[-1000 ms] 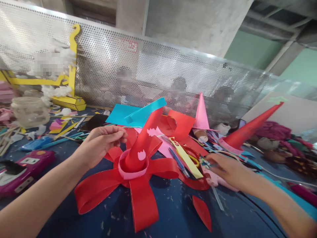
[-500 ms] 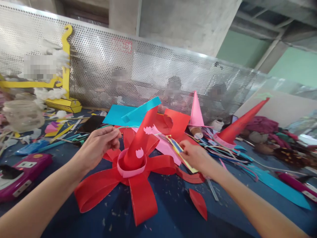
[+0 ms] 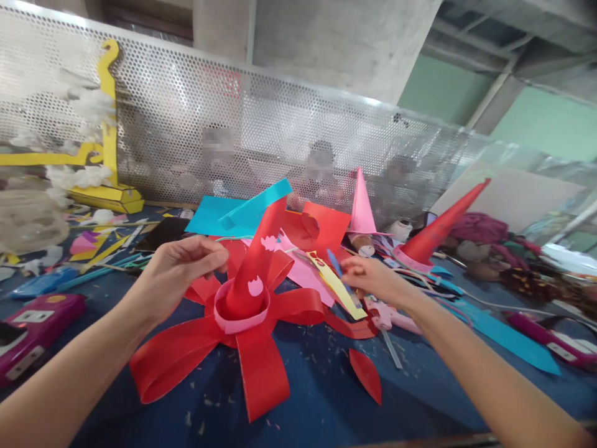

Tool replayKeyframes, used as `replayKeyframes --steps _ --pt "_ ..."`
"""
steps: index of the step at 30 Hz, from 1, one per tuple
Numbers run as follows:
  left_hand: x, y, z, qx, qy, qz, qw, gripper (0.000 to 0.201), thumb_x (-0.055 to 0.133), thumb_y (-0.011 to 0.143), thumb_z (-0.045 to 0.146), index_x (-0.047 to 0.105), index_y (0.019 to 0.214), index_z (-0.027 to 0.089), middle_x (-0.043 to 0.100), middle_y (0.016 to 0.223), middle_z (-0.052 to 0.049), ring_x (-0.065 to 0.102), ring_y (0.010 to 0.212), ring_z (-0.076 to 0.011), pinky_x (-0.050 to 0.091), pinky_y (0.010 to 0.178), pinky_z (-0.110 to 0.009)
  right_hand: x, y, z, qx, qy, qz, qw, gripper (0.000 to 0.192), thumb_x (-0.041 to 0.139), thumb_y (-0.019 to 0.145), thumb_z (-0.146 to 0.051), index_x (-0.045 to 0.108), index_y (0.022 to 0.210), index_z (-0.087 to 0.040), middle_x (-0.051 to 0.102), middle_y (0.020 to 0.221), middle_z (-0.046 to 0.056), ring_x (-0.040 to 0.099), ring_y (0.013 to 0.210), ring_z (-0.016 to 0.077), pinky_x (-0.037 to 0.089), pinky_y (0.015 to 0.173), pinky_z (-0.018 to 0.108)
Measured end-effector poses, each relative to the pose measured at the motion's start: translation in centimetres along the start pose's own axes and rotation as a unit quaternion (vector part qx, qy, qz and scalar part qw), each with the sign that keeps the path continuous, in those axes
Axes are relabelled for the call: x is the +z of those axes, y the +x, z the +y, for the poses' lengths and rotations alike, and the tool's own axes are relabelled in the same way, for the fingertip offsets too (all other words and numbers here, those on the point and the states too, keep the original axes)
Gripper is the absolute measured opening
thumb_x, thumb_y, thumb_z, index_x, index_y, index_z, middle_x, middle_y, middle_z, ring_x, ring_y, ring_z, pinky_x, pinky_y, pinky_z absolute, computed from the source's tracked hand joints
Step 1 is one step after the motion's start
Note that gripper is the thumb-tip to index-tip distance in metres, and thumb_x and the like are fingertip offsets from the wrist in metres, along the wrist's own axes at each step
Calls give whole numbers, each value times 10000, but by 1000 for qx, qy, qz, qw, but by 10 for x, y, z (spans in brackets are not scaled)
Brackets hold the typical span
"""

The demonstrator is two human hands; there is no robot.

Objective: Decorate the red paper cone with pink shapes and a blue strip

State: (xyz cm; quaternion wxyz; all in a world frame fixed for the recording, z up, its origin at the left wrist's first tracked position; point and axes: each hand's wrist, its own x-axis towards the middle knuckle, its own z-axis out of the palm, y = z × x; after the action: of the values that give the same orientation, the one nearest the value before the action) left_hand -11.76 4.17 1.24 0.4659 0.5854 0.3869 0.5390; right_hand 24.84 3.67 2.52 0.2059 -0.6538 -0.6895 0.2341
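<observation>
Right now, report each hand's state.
Left hand: pinched shut on a thin strip.
Right hand: closed on a blue tool.

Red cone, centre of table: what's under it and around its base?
The red cone stands inside a pink paper ring, on looped red paper strips fanned over the blue table. Whatever lies inside the cone is hidden.
</observation>
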Motion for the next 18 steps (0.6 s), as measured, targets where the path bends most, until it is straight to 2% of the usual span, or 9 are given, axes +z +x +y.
replayKeyframes --steps 2,4,7,10,12,15,16,18 --pt "1 -3 2 10 15 -3 1000 129 781 741 298 711 726 190 681 695 -5 562 632 -108 418 592 -206 14 2 -1 -5 -67 -8 998 283 603 795 -284 622 1048 -160 675 741 20 628 569 159 437 514 253" --pt "2 -5 4 5 10 -17 1000 124 782 745 287 701 739 193 684 670 7 559 600 -98 414 581 -201 29 4 -2 -14 -138 -5 990 231 596 797 -200 623 1025 -173 686 753 23 657 668 179 428 572 253" --pt "1 -5 5 -7 14 -62 998 120 744 791 293 694 761 188 698 666 -1 564 584 -99 416 570 -204 45 6 -1 -24 -230 7 973 153 621 798 -172 622 950 -179 696 791 48 674 790 221 415 633 268" --pt "-2 -7 8 4 29 -100 995 169 674 843 317 691 741 184 694 668 -15 574 588 -113 428 579 -221 48 4 -4 -35 -283 19 958 102 609 819 -161 621 920 -168 718 862 98 682 857 256 430 670 287" --pt "-2 -12 14 20 41 -112 993 207 634 865 338 685 728 193 681 655 -12 574 585 -123 433 588 -233 44 -4 -13 -42 -300 38 952 95 537 880 -173 621 923 -160 721 938 133 681 896 268 449 714 311" --pt "9 -32 25 50 113 -126 984 332 548 909 392 641 652 203 639 589 -7 553 568 -137 418 575 -242 40 -34 -40 -90 -263 98 956 230 409 977 -256 621 929 -180 714 963 107 676 849 229 473 753 325" --pt "16 -41 28 68 150 -128 978 372 526 917 400 614 614 203 613 557 -3 543 553 -135 401 557 -238 42 -47 -51 -142 -198 138 960 234 423 982 -282 627 914 -189 714 897 76 668 782 200 480 733 308" --pt "34 -59 31 96 215 -148 961 365 535 908 377 579 589 206 561 508 13 480 481 -119 325 476 -233 50 -73 -74 -246 -52 96 963 244 433 999 -330 642 962 -210 682 745 13 620 619 144 473 583 247"
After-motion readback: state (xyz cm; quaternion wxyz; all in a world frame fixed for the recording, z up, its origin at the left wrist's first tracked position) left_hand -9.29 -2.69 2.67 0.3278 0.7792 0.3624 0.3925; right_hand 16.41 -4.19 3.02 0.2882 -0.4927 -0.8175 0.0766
